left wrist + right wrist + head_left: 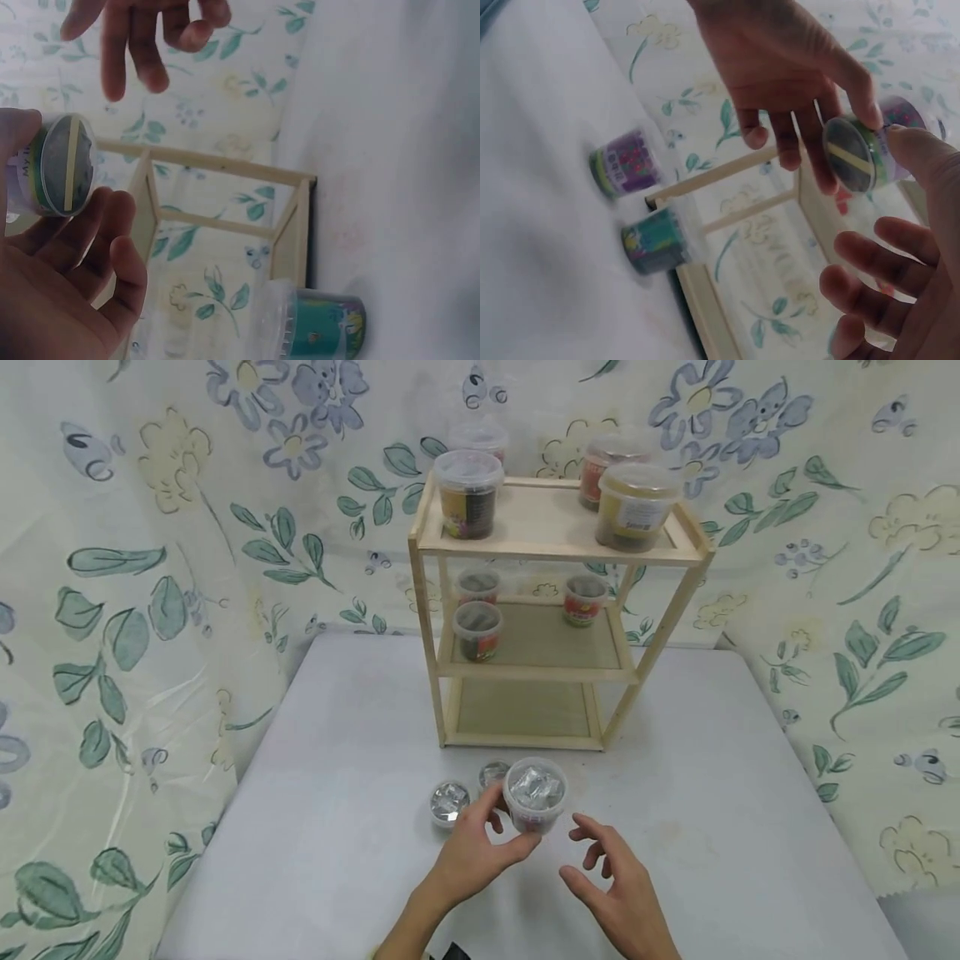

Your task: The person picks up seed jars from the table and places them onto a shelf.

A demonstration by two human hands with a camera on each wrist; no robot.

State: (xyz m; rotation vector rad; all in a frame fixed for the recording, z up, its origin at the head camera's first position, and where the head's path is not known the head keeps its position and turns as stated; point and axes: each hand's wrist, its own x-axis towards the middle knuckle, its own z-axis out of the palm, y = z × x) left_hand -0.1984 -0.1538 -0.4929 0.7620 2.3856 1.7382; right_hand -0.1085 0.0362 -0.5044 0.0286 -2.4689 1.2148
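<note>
In the head view my left hand [471, 858] holds a small plastic tub [536, 800] above the table, thumb on one side and fingers on the other. The tub has a clear lid and shows silvery wrapping inside. From the left wrist view its underside [69, 165] is dark with a pale strip across it. My right hand [621, 887] hovers just right of the tub, fingers loosely bent and apart from it. Two similar tubs stand on the table beside the left hand: a purple one [628, 163] and a teal one [657, 241].
A three-level wooden shelf [536, 674] stands behind the hands. Larger lidded tubs [469, 506] are on its top board, and smaller tubs [477, 631] on the middle one. The white table [337, 827] reaches to a floral curtain [300, 585].
</note>
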